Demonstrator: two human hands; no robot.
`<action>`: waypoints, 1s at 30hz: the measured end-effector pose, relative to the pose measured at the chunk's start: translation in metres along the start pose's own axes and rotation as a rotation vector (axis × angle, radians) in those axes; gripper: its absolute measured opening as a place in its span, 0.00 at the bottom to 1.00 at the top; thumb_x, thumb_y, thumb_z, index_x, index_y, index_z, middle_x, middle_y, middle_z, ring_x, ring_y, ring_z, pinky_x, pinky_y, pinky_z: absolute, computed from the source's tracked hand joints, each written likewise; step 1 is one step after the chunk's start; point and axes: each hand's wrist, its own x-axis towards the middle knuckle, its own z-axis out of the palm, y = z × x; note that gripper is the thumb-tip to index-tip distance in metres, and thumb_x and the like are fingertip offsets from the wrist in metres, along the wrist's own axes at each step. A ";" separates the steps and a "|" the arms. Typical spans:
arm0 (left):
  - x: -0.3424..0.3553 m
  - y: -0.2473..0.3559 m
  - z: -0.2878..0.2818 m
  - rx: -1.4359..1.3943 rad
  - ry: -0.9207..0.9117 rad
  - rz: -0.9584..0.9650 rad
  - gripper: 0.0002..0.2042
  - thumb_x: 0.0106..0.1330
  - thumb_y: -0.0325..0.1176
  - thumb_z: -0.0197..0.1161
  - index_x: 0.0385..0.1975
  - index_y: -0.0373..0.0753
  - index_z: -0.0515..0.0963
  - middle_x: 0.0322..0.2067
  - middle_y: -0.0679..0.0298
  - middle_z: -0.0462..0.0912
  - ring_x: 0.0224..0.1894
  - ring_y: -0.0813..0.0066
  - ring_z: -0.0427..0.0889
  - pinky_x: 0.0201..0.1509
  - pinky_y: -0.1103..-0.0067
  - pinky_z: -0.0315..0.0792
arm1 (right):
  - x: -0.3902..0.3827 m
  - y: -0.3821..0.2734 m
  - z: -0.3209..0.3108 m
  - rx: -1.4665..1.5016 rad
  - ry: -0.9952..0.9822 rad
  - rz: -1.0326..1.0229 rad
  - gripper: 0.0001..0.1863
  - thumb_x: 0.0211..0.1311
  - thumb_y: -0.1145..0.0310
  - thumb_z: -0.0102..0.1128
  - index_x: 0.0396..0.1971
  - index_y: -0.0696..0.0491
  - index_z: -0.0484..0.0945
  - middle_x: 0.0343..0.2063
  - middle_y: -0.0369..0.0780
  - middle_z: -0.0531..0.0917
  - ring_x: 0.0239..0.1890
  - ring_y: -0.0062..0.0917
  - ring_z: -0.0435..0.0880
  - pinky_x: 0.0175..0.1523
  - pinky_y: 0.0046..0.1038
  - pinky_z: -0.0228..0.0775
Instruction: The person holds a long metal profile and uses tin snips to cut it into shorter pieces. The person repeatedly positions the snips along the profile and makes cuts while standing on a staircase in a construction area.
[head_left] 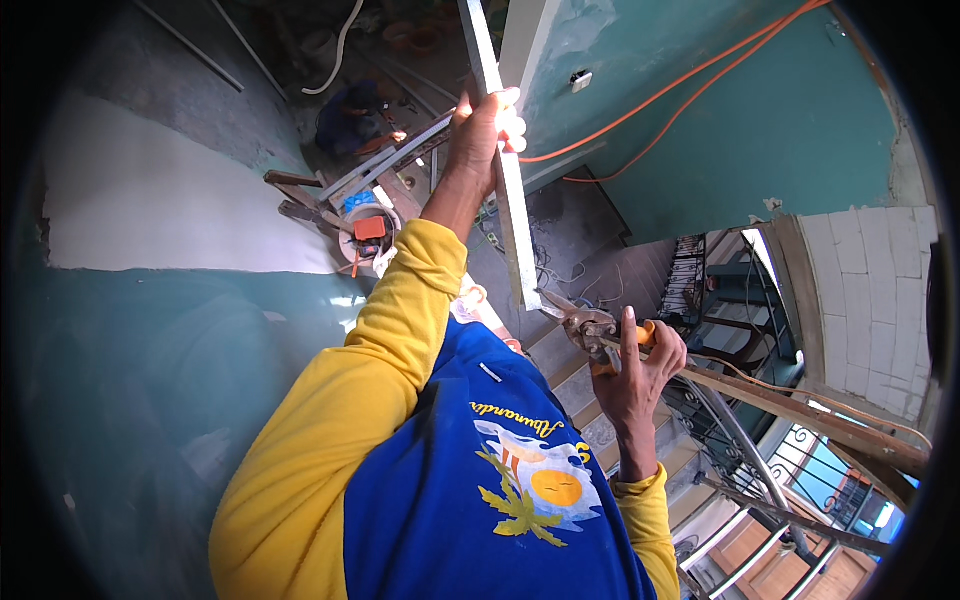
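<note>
My left hand [480,135] is wrapped round a long, thin metal profile [514,220], pale and shiny, which runs from the top of the view down to the middle. In my right hand [645,370] is a pair of tin snips [588,326] with orange handles and worn, rusty-looking metal. My right index finger points up along the handle while the others curl round it. The snips' jaws are at the lower end of the profile; whether the blades grip the metal is too small to tell.
A person [348,118] crouches at the far left beyond several metal strips. Near them stands a bucket [350,245] with an orange-red thing in it. Orange cables [690,75] hang across the teal wall [800,150]. Steps [570,385], a wooden beam [800,408] and metal railings [738,430] lie to the right.
</note>
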 end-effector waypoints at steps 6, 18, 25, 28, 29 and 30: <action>0.005 -0.001 -0.004 0.042 0.000 -0.014 0.19 0.68 0.29 0.66 0.56 0.44 0.68 0.27 0.69 0.68 0.19 0.84 0.69 0.18 0.83 0.68 | 0.010 0.000 0.000 -0.121 0.027 -0.042 0.51 0.38 0.73 0.78 0.71 0.37 0.75 0.56 0.46 0.68 0.63 0.43 0.68 0.68 0.51 0.54; -0.005 0.003 -0.004 0.103 -0.120 -0.018 0.13 0.69 0.29 0.65 0.47 0.44 0.69 0.26 0.70 0.70 0.18 0.86 0.69 0.16 0.85 0.65 | 0.041 0.015 -0.012 0.512 -0.720 0.167 0.50 0.44 0.49 0.87 0.72 0.36 0.76 0.51 0.47 0.74 0.57 0.41 0.71 0.65 0.46 0.59; -0.010 0.006 0.004 0.255 -0.164 0.086 0.13 0.72 0.35 0.69 0.47 0.43 0.71 0.26 0.68 0.74 0.17 0.85 0.71 0.16 0.84 0.69 | 0.023 0.028 0.008 0.646 -0.801 0.203 0.56 0.44 0.49 0.87 0.77 0.38 0.69 0.56 0.47 0.74 0.59 0.42 0.71 0.69 0.45 0.60; -0.001 0.017 -0.007 0.173 -0.227 0.072 0.12 0.75 0.35 0.68 0.48 0.43 0.71 0.31 0.67 0.76 0.25 0.82 0.77 0.24 0.82 0.75 | 0.007 0.046 0.004 0.665 -0.726 0.291 0.56 0.46 0.51 0.86 0.78 0.40 0.67 0.55 0.47 0.74 0.59 0.41 0.71 0.68 0.45 0.60; 0.003 0.021 -0.013 0.122 -0.257 0.069 0.11 0.75 0.34 0.67 0.49 0.43 0.72 0.33 0.66 0.76 0.27 0.81 0.78 0.27 0.81 0.77 | 0.006 0.046 0.002 0.635 -0.674 0.294 0.55 0.46 0.51 0.86 0.77 0.40 0.67 0.55 0.47 0.74 0.59 0.40 0.71 0.68 0.45 0.60; 0.006 0.024 -0.019 0.092 -0.280 0.088 0.15 0.75 0.32 0.65 0.58 0.44 0.72 0.36 0.64 0.77 0.33 0.78 0.79 0.31 0.80 0.78 | 0.007 0.046 -0.003 0.605 -0.621 0.298 0.55 0.47 0.52 0.86 0.77 0.40 0.68 0.55 0.47 0.74 0.60 0.40 0.71 0.68 0.44 0.60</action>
